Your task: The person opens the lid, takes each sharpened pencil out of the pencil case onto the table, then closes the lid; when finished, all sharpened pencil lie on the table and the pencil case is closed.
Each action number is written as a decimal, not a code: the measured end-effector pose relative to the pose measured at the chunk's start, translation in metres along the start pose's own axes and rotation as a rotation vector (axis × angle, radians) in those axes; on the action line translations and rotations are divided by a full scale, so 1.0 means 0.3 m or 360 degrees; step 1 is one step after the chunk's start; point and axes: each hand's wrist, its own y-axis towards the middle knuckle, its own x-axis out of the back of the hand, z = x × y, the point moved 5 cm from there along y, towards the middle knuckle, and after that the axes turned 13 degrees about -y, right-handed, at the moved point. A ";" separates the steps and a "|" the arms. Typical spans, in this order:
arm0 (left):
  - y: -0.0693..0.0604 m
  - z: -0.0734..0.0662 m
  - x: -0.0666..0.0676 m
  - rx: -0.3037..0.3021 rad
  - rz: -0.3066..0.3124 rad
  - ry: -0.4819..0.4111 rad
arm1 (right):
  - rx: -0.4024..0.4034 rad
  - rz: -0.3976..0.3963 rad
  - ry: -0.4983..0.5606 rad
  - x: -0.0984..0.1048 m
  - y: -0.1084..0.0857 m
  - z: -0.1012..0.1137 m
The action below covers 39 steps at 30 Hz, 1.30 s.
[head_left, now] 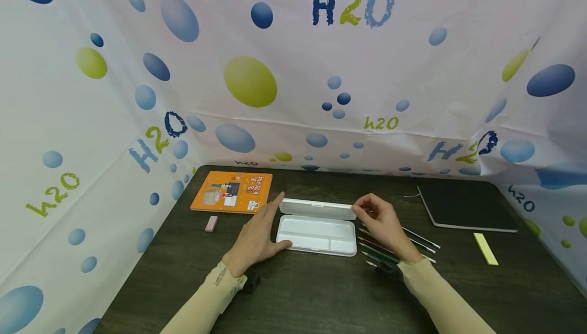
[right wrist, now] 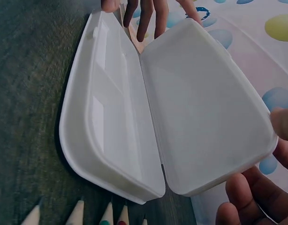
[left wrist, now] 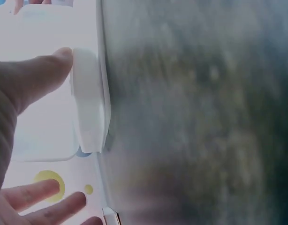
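Note:
A white plastic pencil case stands unfolded on the dark table. Its compartmented base (head_left: 304,242) lies flat, and its lid (head_left: 317,210) is tilted up at the back. My right hand (head_left: 387,224) pinches the lid's right corner between thumb and fingers, as the right wrist view also shows. At the case's left end is my left hand (head_left: 258,234). Its thumb (left wrist: 43,70) touches the front rim, while the other fingers stretch toward the lid's left end. Several pencils (right wrist: 106,216) lie right of the case, partly hidden under my right hand and wrist.
An orange book (head_left: 231,191) lies at the back left, a pink eraser (head_left: 211,223) in front of it. At the back right is a black notebook (head_left: 465,205), with a yellow strip (head_left: 485,249) nearer me. A printed cloth (head_left: 293,43) hangs behind the table.

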 end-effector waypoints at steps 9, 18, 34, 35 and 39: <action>-0.012 -0.031 0.009 -0.0239 -0.0009 0.0092 | 0.0064 0.0281 -0.0095 -0.004 -0.041 -0.005; -0.008 -0.004 0.006 -0.0222 0.0318 -0.0435 | 0.0219 0.0508 -0.0405 -0.022 -0.093 -0.012; -0.020 0.038 -0.020 -0.0019 0.0520 -0.0321 | 0.0310 0.0373 -0.0681 -0.048 -0.131 -0.040; -0.019 0.041 -0.021 0.0002 0.0517 -0.0312 | 0.0310 0.0373 -0.0709 -0.050 -0.133 -0.042; -0.019 0.053 -0.027 0.0049 0.0528 -0.0266 | 0.0327 0.0365 -0.0794 -0.059 -0.144 -0.045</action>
